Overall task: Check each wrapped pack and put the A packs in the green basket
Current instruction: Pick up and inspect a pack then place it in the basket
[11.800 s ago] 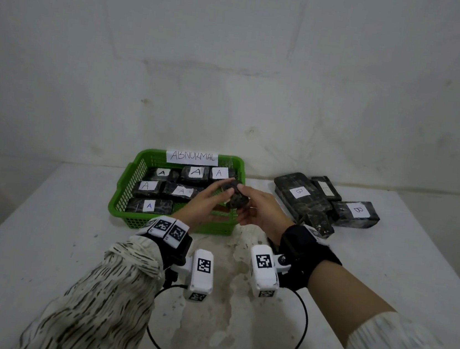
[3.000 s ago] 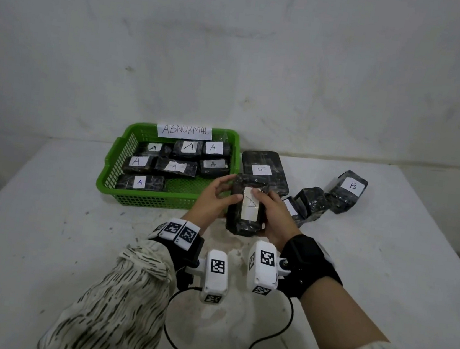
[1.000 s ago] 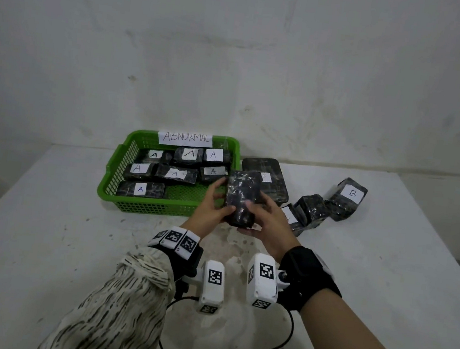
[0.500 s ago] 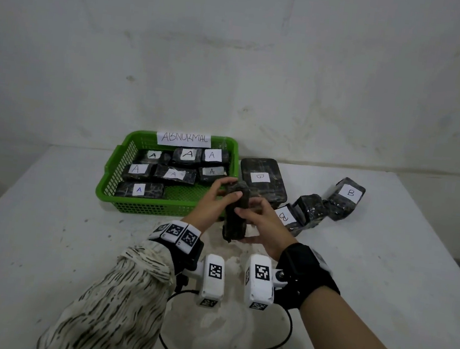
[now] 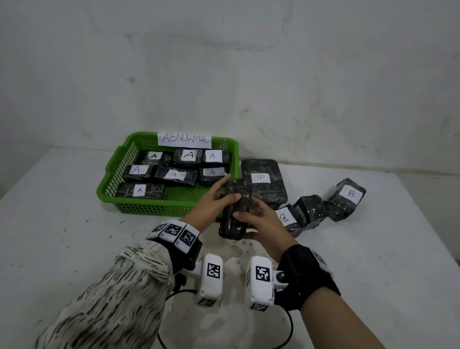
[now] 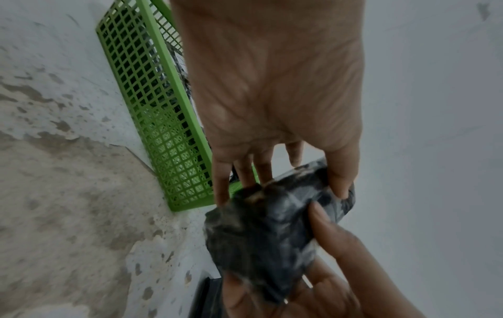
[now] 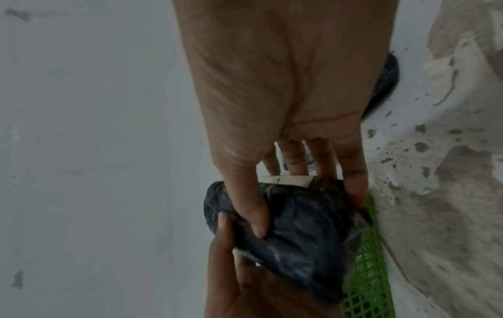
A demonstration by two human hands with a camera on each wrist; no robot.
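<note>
From the head camera I see my left hand and right hand both gripping a dark wrapped pack, lifted just right of the green basket's front corner; seven A packs lie inside; on the left wrist camera, fingers curl over the pack; on the right wrist camera, my thumb presses its wrap beside a white label.

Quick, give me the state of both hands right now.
Left hand: fingers and thumb curled round the wrapped pack, holding it.
Right hand: also holds the same wrapped pack, thumb on top, fingers beneath.
</note>
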